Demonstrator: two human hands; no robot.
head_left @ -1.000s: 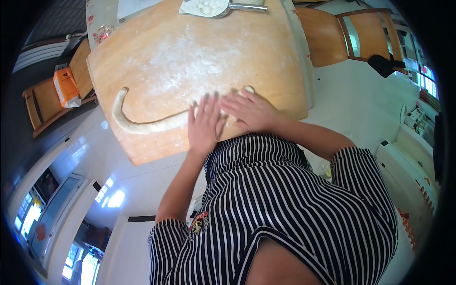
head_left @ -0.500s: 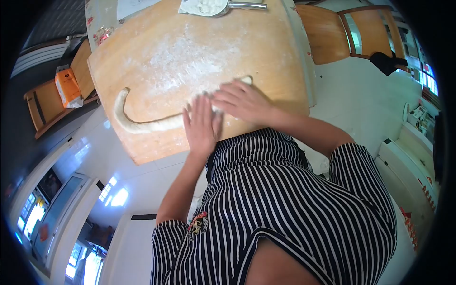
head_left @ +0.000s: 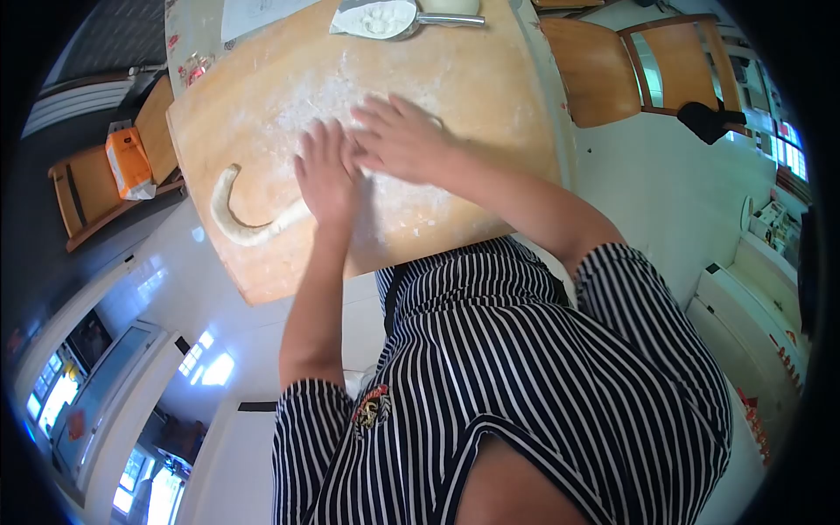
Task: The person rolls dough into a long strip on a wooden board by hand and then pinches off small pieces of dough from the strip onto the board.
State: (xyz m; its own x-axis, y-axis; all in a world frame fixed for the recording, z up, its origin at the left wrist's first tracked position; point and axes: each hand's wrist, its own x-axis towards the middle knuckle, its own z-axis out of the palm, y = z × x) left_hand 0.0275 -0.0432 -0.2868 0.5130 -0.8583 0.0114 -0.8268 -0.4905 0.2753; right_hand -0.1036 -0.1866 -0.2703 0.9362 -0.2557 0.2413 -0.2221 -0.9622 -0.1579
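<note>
A long rope of dough (head_left: 234, 226) lies on the floured wooden board (head_left: 254, 114), its left end curved like a hook. My left hand (head_left: 329, 179) rests flat over the rope, fingers stretched out and pointing away from me. Beside it my right hand (head_left: 402, 140) also lies palm down with its fingers extended, overlapping the left one near the fingertips. Both palms cover the right part of the rope, so that stretch is hidden. A small bit of dough shows past the right hand.
A metal scoop (head_left: 451, 18) with white flour lies at the board's far edge. White paper (head_left: 262, 16) is at the far left. A wooden chair (head_left: 604, 70) stands on the right, and another chair (head_left: 83, 197) on the left holds an orange bag (head_left: 130, 163).
Both hands have moved forward and a little left across the board, away from my body. The dough under them has shifted the same way, while its hooked left end stays nearly in place.
</note>
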